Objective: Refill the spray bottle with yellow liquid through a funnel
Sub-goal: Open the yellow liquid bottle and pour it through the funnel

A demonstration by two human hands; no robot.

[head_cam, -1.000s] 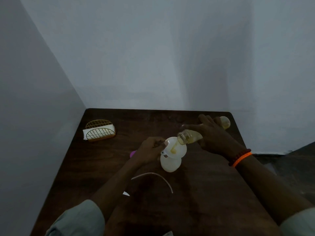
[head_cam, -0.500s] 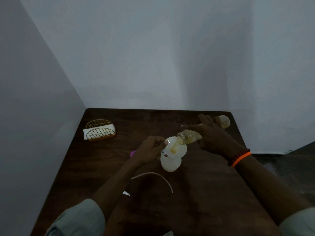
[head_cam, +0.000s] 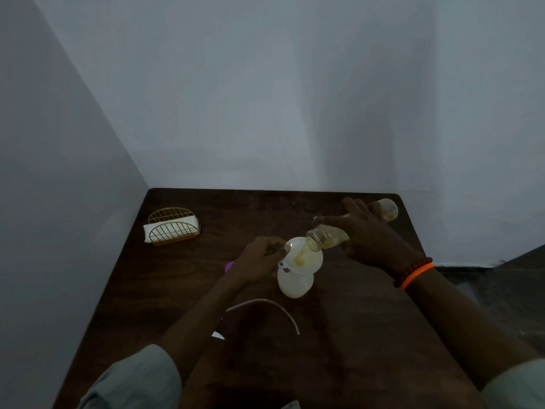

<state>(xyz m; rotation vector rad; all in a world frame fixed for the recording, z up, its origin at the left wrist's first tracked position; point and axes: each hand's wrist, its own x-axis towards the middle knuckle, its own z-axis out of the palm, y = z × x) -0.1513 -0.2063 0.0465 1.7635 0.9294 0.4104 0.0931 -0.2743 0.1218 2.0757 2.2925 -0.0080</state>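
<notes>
At frame centre, the right hand (head_cam: 373,237) grips a tilted clear bottle (head_cam: 324,239) over the funnel (head_cam: 303,256), which the left hand (head_cam: 259,259) pinches atop the spray bottle (head_cam: 295,284).

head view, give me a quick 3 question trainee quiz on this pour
1. True or false: the clear bottle is tipped over the funnel.
2. Which hand steadies the funnel? A) left hand B) right hand
3. Fill in: the funnel sits on the white ____ bottle.

Key: 1 true; 2 A; 3 spray
</notes>
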